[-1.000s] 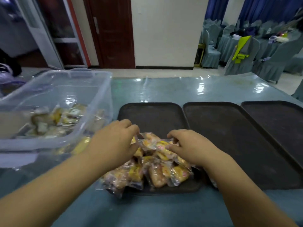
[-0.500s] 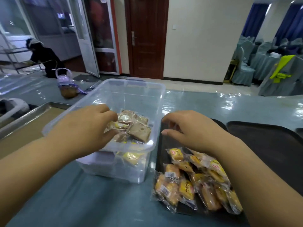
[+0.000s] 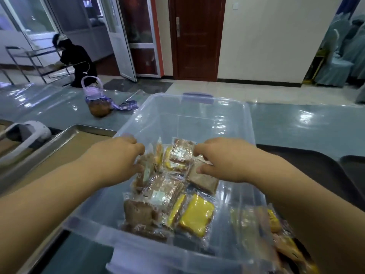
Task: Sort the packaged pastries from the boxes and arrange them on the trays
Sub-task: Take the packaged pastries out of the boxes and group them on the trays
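both hands are down in the clear plastic box point(image 3: 189, 119) on the tabletop point(image 3: 296, 125), so this is the picking step. left hand point(image 3: 116, 159) has fingers curled into the left side of the pile, touching a brown wrapped pastry point(image 3: 147, 169); can't tell if it's actually gripped. right hand point(image 3: 227, 161) has thumb & fingers pinching at the shiny-wrapped brown pastry point(image 3: 182, 152) at the far end of the pile. more brown & yellow packs point(image 3: 197, 214) lie loose nearer the body. dark tray point(image 3: 308, 163) sits just right of the box, w/ a few packs point(image 3: 284, 244) at its near end. next move prob needs a firm hold on each slippery wrapper, a lift clear of the box wall, then over to the tray.
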`<state>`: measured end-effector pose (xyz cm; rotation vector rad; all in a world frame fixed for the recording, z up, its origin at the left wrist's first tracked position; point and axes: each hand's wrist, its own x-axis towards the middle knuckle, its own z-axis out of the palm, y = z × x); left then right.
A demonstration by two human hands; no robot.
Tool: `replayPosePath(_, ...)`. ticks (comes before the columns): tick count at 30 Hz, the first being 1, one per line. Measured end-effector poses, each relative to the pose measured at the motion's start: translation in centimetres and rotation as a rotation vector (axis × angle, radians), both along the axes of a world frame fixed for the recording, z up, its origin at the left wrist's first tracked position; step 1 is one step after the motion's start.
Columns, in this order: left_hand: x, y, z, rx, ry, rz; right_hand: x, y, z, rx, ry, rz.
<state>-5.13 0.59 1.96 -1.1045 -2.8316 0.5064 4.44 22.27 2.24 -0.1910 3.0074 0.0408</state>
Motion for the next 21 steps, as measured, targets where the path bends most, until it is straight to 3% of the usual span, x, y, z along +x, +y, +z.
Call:
replayPosePath(6,-5.9,1.7,-4.1,-0.101,-0.131,0.040,-5.2,-0.5,-1.5,0.082,-0.150,0.003)
replayPosePath(13,-6.7,3.8,-5.2,-0.231,-0.181,0.046,-7.7,-2.3,-3.8,0.038,-0.186,0.021)
replayPosePath(16,-6.5,3.9,-5.5,-0.207,-0.310,0.108,-7.4,-1.9,-4.3,-0.004,-0.273,-0.025)
replayPosePath(21,-6.4,3.4,-4.1,-0.033,-0.289,0.086,-7.2,-0.8,-4.0,0.009,-0.344,-0.162)
